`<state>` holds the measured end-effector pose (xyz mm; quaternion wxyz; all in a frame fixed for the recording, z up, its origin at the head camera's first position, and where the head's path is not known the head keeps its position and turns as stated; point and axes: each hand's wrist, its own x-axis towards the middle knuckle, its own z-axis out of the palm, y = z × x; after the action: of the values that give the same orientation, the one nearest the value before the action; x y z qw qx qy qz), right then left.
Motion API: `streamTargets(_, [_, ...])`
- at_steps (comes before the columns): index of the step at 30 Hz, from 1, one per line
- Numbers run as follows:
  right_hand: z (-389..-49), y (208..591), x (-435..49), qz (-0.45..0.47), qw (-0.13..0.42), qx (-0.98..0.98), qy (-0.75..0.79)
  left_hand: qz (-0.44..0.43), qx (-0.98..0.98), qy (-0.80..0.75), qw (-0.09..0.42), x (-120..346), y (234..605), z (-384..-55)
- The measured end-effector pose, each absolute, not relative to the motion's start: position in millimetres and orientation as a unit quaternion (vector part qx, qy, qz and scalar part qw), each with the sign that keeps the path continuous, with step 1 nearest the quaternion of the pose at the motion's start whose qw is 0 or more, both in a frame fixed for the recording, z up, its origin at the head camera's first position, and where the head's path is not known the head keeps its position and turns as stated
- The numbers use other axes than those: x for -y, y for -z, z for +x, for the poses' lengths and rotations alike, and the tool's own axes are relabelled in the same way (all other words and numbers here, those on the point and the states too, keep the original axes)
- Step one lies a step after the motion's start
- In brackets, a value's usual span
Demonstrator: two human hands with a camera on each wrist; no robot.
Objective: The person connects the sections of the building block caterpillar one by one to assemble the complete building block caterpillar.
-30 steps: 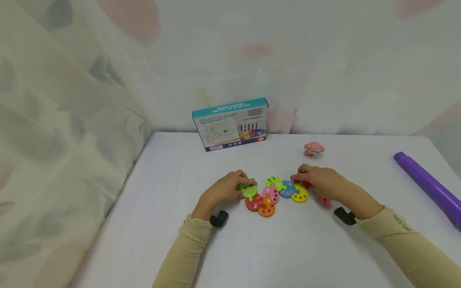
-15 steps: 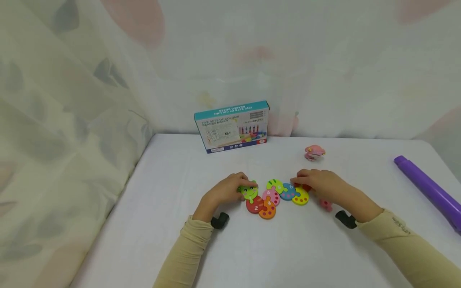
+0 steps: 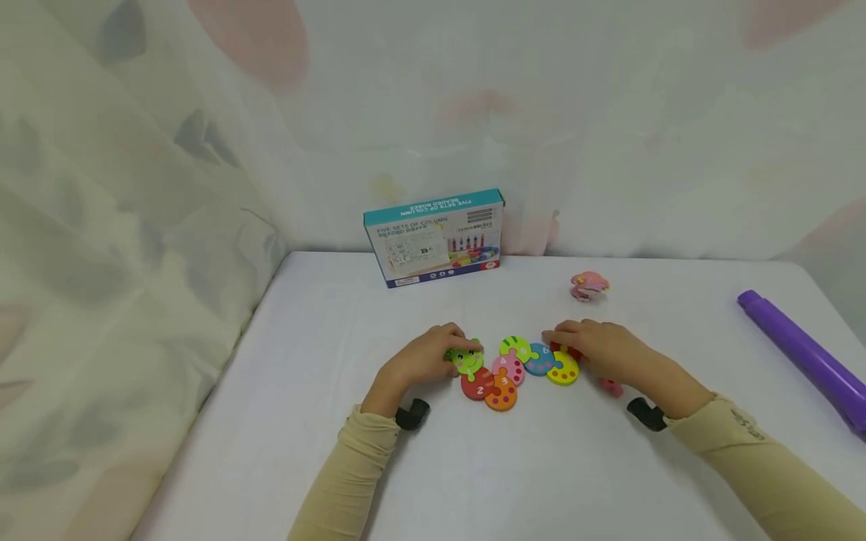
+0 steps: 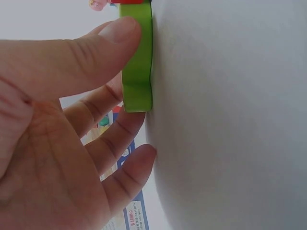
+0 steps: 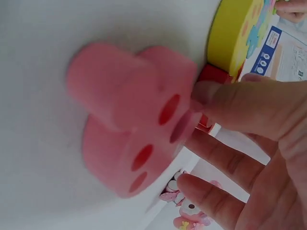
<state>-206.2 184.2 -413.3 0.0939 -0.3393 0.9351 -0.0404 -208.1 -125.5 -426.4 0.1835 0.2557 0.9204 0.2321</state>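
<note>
1. Caterpillar puzzle mid-table: a chain of numbered discs curls from the green head, through the red 2, to the yellow disc.
2. Left hand is on the head. The left wrist view shows thumb and fingers pinching the green edge, the piece lying flat on the white table.
3. Right hand works the tail end, fingers curled over a red piece just behind the yellow disc. The wrist view shows the thumb pressing near that red piece; I take it as a light pinch, though the contact is partly hidden.
4. A loose pink piece with dots lies just beside the right hand, apart from the chain.
5. To seat the red piece well, I'd judge: keep it flat, line tab to notch, slide it in sideways rather than pressing down from above.
6. The left hand's hold on the head should stay firm, so the chain doesn't swing as the tail is pushed.
7. Off to the sides: box at the back, pink toy, purple tube.
</note>
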Motion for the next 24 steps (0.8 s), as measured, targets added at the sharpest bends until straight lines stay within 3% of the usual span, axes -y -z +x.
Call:
streamTargets(15, [-182.8,402.3,-225.7,-0.234,0.116,-0.956,0.137,0.255,-0.919,-0.235,0.187,125.0,424.2,-208.3])
streamTargets(24, [-173.1,411.5,-232.4,-0.225,0.132,-0.952,0.161,0.258,-0.919,-0.233,0.187,125.3,425.4,-208.9])
